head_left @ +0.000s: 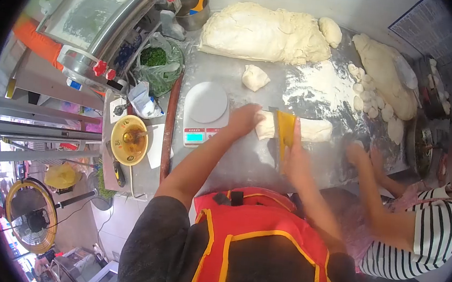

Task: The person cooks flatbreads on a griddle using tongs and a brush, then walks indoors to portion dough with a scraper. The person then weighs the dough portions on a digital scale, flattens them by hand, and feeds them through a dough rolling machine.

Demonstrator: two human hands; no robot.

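Note:
A pale log of dough point(313, 131) lies crosswise on the metal table in front of me. My left hand point(245, 122) touches its left end, fingers closed on the dough. In my right hand point(295, 155) is a yellow-handled scraper point(284, 130), its blade across the log near the left end. Whether the blade has passed through the dough cannot be seen. Behind the log sits a small lump of dough point(255, 78). To the left stands a digital scale point(206, 104) with a lit display and nothing on its round plate.
A large dough mass point(267, 34) lies at the back, beside scattered flour point(322, 87). At right, a co-worker's hands point(362, 155) are near small dough pieces point(367, 94). Left are a rolling pin point(171, 128), a yellow bowl point(128, 156) and a dough machine point(94, 16).

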